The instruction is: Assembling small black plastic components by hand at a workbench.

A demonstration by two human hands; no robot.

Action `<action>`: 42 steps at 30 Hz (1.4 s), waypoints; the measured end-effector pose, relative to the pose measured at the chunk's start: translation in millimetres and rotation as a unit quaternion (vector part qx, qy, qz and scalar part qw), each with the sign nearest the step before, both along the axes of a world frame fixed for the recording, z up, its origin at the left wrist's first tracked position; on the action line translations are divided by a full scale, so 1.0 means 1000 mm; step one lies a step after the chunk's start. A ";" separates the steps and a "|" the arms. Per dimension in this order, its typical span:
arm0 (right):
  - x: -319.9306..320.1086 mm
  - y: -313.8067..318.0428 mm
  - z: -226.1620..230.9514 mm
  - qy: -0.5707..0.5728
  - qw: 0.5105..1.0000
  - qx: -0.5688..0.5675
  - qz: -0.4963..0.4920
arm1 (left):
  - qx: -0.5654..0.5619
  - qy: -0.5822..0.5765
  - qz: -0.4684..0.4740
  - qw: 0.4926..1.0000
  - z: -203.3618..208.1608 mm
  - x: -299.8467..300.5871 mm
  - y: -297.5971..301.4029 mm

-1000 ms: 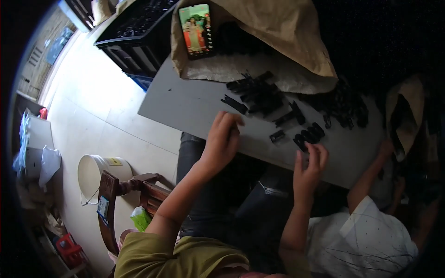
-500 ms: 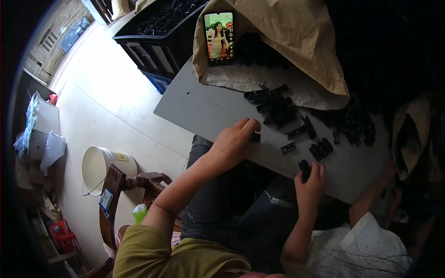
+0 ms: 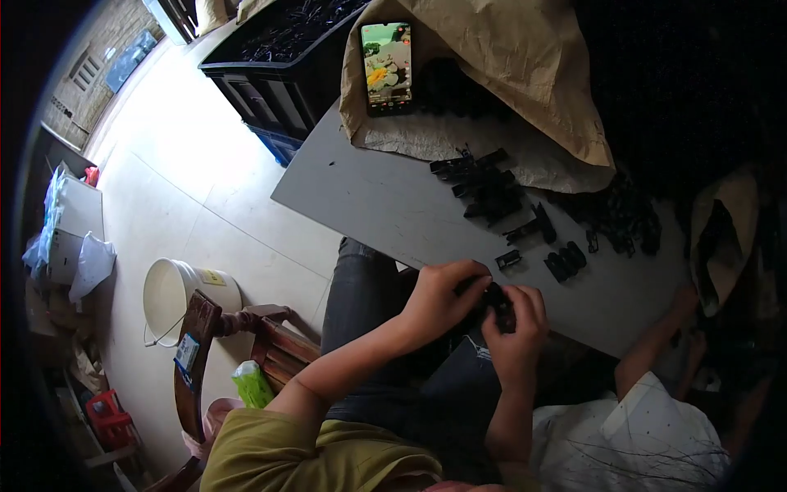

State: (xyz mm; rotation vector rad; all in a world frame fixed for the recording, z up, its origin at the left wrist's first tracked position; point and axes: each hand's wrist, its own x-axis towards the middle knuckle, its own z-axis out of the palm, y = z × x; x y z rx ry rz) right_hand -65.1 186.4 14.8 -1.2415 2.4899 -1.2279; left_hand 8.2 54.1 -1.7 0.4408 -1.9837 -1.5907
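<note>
Both hands meet at the table's near edge over my lap. My right hand [image 3: 520, 321] is closed round a small black plastic piece [image 3: 495, 297]. The fingers of my left hand [image 3: 447, 297] are bent and pressed against that piece from the left; whether a second part is between them is hidden. Just beyond my hands, on the grey table [image 3: 361, 193], lie one loose black piece [image 3: 508, 261] and a short row of black pieces [image 3: 566, 262]. A larger heap of black pieces [image 3: 488, 193] lies farther back.
A lit phone [image 3: 387, 70] leans on a brown paper sack [image 3: 525, 74] at the back. Left of it stands a black crate [image 3: 279, 90] full of dark parts. A white bucket [image 3: 176, 299] and wooden chair [image 3: 197, 361] are at left. Another person's arm [image 3: 656, 340] rests at the right.
My left hand has moved right and nearer to me, and my right hand left, so they now meet at the black piece. The phone's picture has changed.
</note>
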 end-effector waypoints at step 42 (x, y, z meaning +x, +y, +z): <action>0.001 0.028 -0.027 -0.478 0.845 -0.229 0.070 | 0.104 0.017 -0.162 0.981 0.002 0.023 -0.001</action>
